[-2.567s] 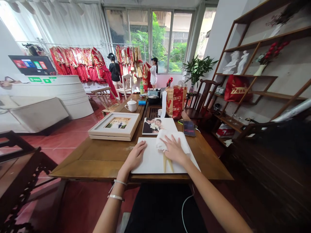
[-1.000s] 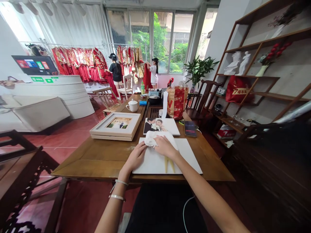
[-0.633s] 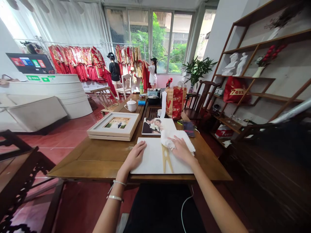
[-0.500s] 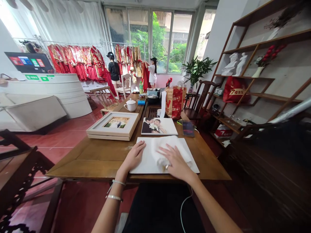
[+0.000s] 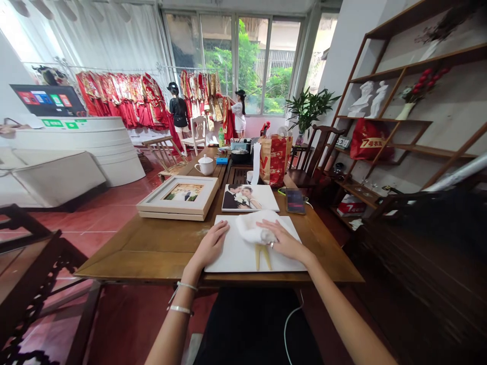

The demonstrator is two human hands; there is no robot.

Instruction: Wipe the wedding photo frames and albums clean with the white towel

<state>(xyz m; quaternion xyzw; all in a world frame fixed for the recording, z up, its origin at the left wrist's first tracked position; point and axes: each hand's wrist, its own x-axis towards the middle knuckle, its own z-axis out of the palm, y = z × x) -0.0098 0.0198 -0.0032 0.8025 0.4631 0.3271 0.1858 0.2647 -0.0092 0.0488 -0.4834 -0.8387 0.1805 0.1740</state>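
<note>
A white rectangular panel (image 5: 228, 256) lies flat at the table's near edge, with a yellowish V-shaped piece (image 5: 263, 257) on its surface. My left hand (image 5: 213, 243) rests open on the panel's left side, fingers extended and holding nothing. Bunched on the panel's upper right is a thick white cloth (image 5: 251, 225). My right hand (image 5: 283, 241) presses on this cloth and grips its right side; a ring shows on one finger. Just beyond the panel is a wedding photo print (image 5: 249, 197).
On the wooden table (image 5: 133, 253) are light picture frames (image 5: 178, 197), a white lidded cup (image 5: 204, 165), a phone (image 5: 295, 201) and a red-brown paper bag (image 5: 274, 159). Shelves (image 5: 395, 121) stand at right. Two people (image 5: 178, 111) are by red garments (image 5: 125, 101).
My right hand has slid the cloth away from me and slightly left, uncovering the yellowish V-shaped piece. The left hand stays in place.
</note>
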